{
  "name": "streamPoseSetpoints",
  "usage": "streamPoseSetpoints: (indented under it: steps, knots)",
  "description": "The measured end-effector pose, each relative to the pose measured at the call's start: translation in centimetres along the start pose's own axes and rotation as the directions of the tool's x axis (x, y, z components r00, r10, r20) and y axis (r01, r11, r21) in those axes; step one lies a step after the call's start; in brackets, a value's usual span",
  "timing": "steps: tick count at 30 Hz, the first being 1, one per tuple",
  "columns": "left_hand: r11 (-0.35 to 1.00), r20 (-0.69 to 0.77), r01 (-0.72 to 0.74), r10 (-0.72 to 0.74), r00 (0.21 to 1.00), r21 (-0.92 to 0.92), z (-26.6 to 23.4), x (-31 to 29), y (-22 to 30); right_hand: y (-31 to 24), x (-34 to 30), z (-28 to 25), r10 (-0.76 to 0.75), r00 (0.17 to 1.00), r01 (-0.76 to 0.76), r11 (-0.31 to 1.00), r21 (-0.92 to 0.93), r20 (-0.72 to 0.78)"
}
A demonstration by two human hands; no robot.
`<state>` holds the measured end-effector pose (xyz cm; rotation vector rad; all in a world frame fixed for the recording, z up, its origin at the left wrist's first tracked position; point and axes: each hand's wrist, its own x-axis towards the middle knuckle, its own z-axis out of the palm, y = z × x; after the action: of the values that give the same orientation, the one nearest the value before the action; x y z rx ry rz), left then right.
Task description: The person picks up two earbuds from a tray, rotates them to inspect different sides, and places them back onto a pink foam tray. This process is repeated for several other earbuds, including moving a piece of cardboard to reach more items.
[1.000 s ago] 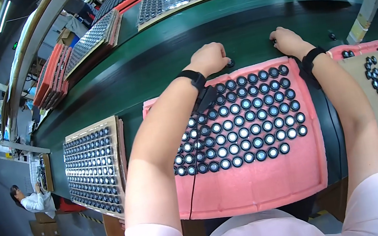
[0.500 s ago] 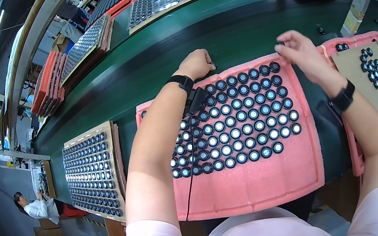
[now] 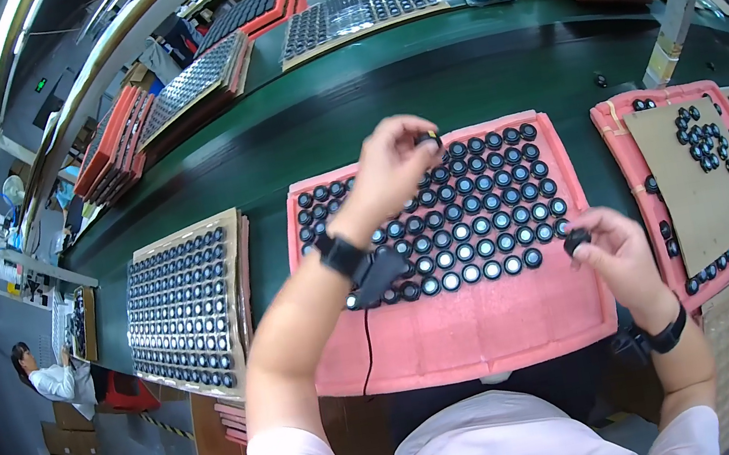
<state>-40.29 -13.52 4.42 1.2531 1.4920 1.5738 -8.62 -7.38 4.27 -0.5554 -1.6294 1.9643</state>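
A pink foam tray point(image 3: 462, 337) lies in front of me, with rows of small round black parts point(image 3: 461, 232) with pale silvery centres. Over its far rows, my left hand point(image 3: 388, 170) is closed in a pinch on one such part point(image 3: 429, 140), which shows a speck of yellow. My right hand point(image 3: 621, 252) pinches another black round part point(image 3: 575, 240) at the tray's right edge, close to the end of the nearest rows. My left forearm and a dark device strapped at the wrist hide some parts on the left of the tray.
At right, a second pink tray point(image 3: 625, 172) carries a cardboard sheet point(image 3: 689, 214) with loose black parts. A filled clear tray point(image 3: 179, 309) stands at left. Beyond runs a green conveyor belt point(image 3: 453, 66), with more trays behind. A metal post point(image 3: 675, 7) rises at far right.
My right hand has come nearer, from the tray's far right corner down to its right edge. My left hand has moved from beyond the far edge to over the far rows. The view has shifted.
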Motion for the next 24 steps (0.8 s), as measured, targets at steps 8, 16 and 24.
streamPoseSetpoints:
  steps: [8,16,24]
  knots:
    - [0.984,-0.042,-0.160,0.164,0.986,0.076,3.6,-19.0,5.1,3.2,-4.3,5.4,-0.253,0.962,0.263,0.961,-0.090,0.105]
    - [0.988,-0.238,-0.150,0.137,0.961,-0.035,4.6,-25.7,1.6,5.1,-6.5,10.2,-0.185,0.959,0.241,0.931,-0.275,0.213]
    - [0.988,-0.170,-0.137,0.146,0.974,0.065,4.9,-26.3,1.4,6.0,-6.3,11.8,-0.289,0.926,0.344,0.911,-0.227,0.244]
